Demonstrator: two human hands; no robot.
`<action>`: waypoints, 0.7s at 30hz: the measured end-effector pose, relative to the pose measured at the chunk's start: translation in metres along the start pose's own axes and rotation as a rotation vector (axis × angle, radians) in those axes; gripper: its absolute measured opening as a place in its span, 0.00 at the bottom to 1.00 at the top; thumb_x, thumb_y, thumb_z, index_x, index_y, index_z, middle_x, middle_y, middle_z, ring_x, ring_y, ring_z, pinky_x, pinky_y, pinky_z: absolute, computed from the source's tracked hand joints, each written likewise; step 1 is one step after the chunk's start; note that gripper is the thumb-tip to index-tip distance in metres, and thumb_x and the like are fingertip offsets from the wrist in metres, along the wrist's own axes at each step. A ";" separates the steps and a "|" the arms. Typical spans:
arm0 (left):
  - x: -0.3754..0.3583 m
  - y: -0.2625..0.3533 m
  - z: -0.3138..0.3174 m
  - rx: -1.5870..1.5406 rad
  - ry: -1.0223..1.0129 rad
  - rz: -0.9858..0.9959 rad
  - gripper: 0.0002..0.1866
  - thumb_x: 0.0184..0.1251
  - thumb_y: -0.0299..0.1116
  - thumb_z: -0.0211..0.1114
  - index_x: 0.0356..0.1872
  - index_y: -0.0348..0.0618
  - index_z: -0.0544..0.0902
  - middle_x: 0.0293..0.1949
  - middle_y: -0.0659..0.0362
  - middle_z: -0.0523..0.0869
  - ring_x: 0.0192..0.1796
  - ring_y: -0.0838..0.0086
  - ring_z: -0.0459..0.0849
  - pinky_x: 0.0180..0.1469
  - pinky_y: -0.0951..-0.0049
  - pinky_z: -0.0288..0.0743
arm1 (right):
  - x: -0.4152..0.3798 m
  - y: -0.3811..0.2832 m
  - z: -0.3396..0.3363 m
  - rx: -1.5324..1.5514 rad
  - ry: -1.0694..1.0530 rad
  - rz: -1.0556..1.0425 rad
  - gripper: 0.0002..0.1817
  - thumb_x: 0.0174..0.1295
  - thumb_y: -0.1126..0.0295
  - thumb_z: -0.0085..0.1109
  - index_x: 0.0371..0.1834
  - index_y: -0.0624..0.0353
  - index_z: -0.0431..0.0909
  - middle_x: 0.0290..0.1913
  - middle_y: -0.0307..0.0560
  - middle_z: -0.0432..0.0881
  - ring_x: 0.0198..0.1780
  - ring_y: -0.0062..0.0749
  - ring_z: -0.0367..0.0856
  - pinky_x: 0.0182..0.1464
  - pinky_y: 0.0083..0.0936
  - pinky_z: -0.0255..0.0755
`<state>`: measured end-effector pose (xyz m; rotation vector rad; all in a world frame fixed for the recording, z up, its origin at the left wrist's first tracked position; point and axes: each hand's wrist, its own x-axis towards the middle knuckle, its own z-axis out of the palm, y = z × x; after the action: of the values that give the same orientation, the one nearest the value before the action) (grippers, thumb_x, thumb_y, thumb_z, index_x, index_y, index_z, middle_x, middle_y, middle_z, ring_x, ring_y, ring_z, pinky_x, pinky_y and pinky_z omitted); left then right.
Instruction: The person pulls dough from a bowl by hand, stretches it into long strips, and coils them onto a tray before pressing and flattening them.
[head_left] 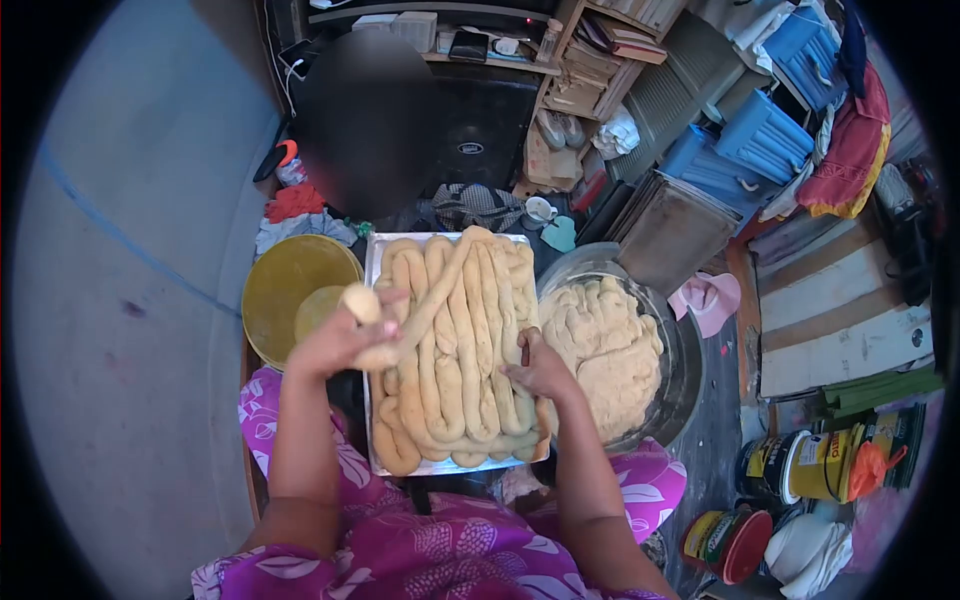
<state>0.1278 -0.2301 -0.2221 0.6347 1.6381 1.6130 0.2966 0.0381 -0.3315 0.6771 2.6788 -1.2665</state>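
Currently, the left hand (pixel 343 340) grips 1 dough rope (pixel 436 298); the right hand (pixel 545 367), half-open, touches coiled dough (pixel 452 385).

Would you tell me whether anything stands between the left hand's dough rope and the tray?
Only the dough already on the tray: the rope runs from the left hand onto it, and the right hand sits aside.

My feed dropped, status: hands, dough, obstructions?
Left hand holding dough rope. Right hand against laid ropes. Tray nearly covered. Basin close on the right.

dark round patch blurred (pixel 366 125), left hand (pixel 350 332) smeared, garment (pixel 430 555) cropped below, oval badge (pixel 470 148) illegible
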 end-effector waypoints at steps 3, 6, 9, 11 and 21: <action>-0.022 -0.045 -0.009 -0.072 0.067 -0.076 0.24 0.62 0.33 0.62 0.59 0.40 0.71 0.36 0.61 0.79 0.41 0.77 0.78 0.47 0.76 0.72 | -0.013 -0.018 0.002 -0.017 0.045 0.035 0.25 0.49 0.63 0.67 0.46 0.62 0.67 0.31 0.55 0.78 0.35 0.47 0.79 0.40 0.33 0.72; -0.035 -0.039 -0.018 -0.086 0.347 0.060 0.25 0.64 0.32 0.60 0.61 0.39 0.68 0.37 0.60 0.79 0.42 0.76 0.78 0.48 0.75 0.72 | 0.007 -0.033 -0.011 -0.112 0.242 -0.090 0.24 0.49 0.69 0.63 0.49 0.61 0.68 0.37 0.59 0.77 0.41 0.53 0.77 0.45 0.37 0.71; -0.041 0.001 -0.022 -0.121 0.468 0.272 0.27 0.67 0.37 0.58 0.63 0.35 0.64 0.36 0.60 0.79 0.41 0.77 0.77 0.46 0.77 0.72 | 0.071 -0.061 -0.016 -0.253 0.403 -0.412 0.24 0.47 0.78 0.55 0.52 0.58 0.69 0.50 0.59 0.73 0.53 0.52 0.73 0.52 0.36 0.68; -0.042 0.015 -0.025 -0.151 0.504 0.419 0.27 0.68 0.37 0.57 0.64 0.36 0.63 0.37 0.60 0.79 0.40 0.77 0.77 0.46 0.77 0.72 | 0.111 -0.077 -0.015 -0.301 0.416 -0.467 0.25 0.46 0.79 0.54 0.52 0.58 0.70 0.53 0.57 0.72 0.55 0.49 0.72 0.53 0.35 0.68; -0.044 0.046 -0.096 -0.487 0.942 0.597 0.21 0.71 0.38 0.51 0.62 0.42 0.65 0.39 0.57 0.79 0.29 0.80 0.75 0.22 0.82 0.67 | 0.195 -0.068 -0.022 -0.129 -0.027 -0.354 0.28 0.38 0.71 0.67 0.49 0.54 0.76 0.48 0.52 0.76 0.51 0.46 0.75 0.54 0.33 0.69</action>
<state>0.0726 -0.3204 -0.1756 0.0651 1.5915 2.9352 0.0944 0.0848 -0.3227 0.1712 2.9150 -1.1418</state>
